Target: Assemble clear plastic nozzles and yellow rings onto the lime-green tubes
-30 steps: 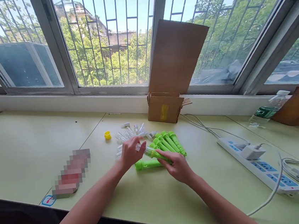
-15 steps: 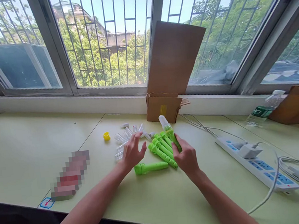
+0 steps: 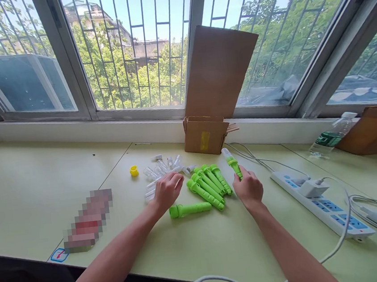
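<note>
My right hand (image 3: 250, 188) is closed around the lower part of a green plastic tube with a clear cap (image 3: 233, 164), tilted with the capped end away from me. Left of it, several green tubes with threaded ends (image 3: 205, 188) lie side by side. One more green tube (image 3: 191, 210) lies crosswise nearer to me. My left hand (image 3: 167, 191) is at the pile of clear plastic caps (image 3: 150, 173), its fingers curled together; whatever is between them is hidden. A few small white pieces (image 3: 157, 157) lie among the caps.
A yellow ring-shaped piece (image 3: 134, 171) sits left of the caps. Behind stands an open cardboard box (image 3: 204, 135). To the right are a power strip (image 3: 319, 203) with cables, a plastic bottle (image 3: 334, 134) and more cardboard (image 3: 372, 133). A white cable (image 3: 203, 279) crosses the table's front edge.
My right hand has moved right with the capped green tube, away from the row, uncovering another tube there. The fingers of my left hand have drawn together over the caps.
</note>
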The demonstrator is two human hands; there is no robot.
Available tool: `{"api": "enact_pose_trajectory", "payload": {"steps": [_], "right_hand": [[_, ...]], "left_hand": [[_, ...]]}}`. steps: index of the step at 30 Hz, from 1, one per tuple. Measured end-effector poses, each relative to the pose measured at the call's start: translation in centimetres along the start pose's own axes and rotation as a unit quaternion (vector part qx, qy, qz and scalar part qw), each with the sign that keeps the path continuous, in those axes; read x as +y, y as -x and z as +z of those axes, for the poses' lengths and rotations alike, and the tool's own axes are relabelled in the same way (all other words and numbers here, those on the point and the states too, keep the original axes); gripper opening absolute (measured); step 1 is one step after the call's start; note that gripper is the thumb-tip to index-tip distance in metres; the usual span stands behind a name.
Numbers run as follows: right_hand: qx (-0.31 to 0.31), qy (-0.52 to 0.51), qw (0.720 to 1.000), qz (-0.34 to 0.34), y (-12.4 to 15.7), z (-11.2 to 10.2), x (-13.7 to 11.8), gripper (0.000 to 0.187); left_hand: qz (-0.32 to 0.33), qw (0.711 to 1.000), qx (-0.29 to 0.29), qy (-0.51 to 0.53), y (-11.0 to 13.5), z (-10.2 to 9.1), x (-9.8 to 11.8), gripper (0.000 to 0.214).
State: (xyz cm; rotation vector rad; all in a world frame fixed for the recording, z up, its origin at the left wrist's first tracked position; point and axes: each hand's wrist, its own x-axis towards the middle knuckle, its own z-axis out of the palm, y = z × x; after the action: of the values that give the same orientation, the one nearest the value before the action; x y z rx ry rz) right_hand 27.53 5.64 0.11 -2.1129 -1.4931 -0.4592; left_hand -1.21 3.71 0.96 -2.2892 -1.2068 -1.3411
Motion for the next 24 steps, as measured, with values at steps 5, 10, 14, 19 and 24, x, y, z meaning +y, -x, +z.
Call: {"api": "enact_pose_trajectory", "payload": {"steps": [5,10,14,19,24], "right_hand": [[-0.083,0.04,0.995,0.04,-0.7,0.9,1.1,0.03],[-0.131,0.052,0.989,0.044,-0.8,1.2,1.3,0.032],[-0.151,0.057,0.986,0.042,-0.9,1.3,1.4,0.034],[-0.167,0.069,0.982,0.045,-1.1,1.5,1.5,0.037],[-0.171,0.07,0.982,0.037,-1.2,1.6,1.6,0.037]], "left_hand": [[-0.004,1.0,0.002,0.008,0.0,0.1,0.0,0.013],[-0.004,1.0,0.003,0.012,0.0,0.3,-0.2,0.012],[0.001,1.0,-0.002,0.023,0.1,0.4,-0.3,0.011],[0.001,0.999,-0.002,0.044,0.1,0.6,-0.4,0.012],[-0.005,0.999,-0.009,0.044,0.1,0.7,-0.4,0.012]]}}
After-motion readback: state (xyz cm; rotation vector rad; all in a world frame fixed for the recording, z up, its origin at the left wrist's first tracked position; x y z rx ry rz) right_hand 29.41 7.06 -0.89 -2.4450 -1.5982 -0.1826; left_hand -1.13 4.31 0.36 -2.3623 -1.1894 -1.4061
